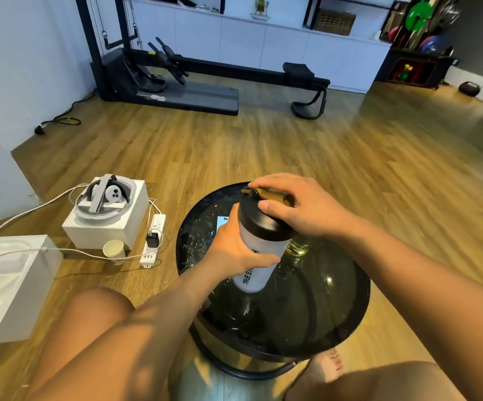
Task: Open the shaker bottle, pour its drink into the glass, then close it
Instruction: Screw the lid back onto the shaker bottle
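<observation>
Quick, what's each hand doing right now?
Left hand: grips the shaker bottle body.
Right hand: grips its black lid.

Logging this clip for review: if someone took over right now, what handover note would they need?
Left hand: grips the shaker bottle, which is upright on the round table.
Right hand: on the black lid, with fingers curled over its top.
Glass: on the table behind the bottle, mostly hidden, contents unclear.
Done: the lid is on; I cannot tell whether pouring has happened.
Left: check the glass; if empty, open, pour, close.
</observation>
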Demonstrator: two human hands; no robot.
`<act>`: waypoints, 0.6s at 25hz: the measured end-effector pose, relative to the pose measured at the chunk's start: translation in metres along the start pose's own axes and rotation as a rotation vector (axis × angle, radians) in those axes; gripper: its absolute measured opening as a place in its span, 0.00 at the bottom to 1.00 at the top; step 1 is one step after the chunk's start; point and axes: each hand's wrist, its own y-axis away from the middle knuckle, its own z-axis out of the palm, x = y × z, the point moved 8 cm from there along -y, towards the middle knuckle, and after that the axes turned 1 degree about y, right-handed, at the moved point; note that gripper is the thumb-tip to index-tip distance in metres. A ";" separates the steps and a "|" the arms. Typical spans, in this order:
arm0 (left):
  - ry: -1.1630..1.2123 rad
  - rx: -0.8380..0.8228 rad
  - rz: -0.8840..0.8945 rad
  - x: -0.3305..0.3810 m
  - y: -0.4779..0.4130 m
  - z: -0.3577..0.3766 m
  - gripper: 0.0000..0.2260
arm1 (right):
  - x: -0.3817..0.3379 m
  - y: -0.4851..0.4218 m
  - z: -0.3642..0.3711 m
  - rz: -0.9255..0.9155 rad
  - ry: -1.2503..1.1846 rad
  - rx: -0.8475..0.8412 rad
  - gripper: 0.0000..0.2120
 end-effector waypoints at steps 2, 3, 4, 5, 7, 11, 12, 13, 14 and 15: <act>0.017 0.018 -0.002 -0.001 0.000 0.000 0.46 | 0.003 0.002 0.002 0.025 -0.015 0.024 0.17; 0.033 0.034 0.003 -0.002 0.000 0.001 0.45 | 0.004 0.003 0.002 0.034 -0.023 0.041 0.17; 0.047 0.045 0.009 -0.002 -0.001 0.002 0.45 | 0.004 0.004 0.003 0.036 -0.027 0.053 0.17; 0.056 0.052 0.012 -0.004 0.000 0.002 0.45 | 0.004 0.004 0.003 0.034 -0.028 0.058 0.17; 0.071 0.060 0.028 -0.002 0.001 0.002 0.46 | 0.003 0.005 0.002 0.031 -0.041 0.071 0.17; 0.154 0.031 0.093 0.009 0.002 0.004 0.55 | 0.002 0.007 0.004 0.062 -0.102 0.125 0.16; 0.180 0.058 0.105 0.011 0.002 0.004 0.54 | 0.002 0.007 0.005 0.064 -0.106 0.133 0.16; 0.202 0.103 0.099 0.013 0.002 0.004 0.52 | 0.002 0.007 0.005 0.064 -0.107 0.140 0.16; 0.214 0.153 0.079 0.013 0.002 0.003 0.50 | 0.003 0.007 0.005 0.065 -0.107 0.145 0.16; 0.211 0.193 0.053 0.014 0.003 0.002 0.48 | 0.004 0.007 0.005 0.068 -0.107 0.143 0.17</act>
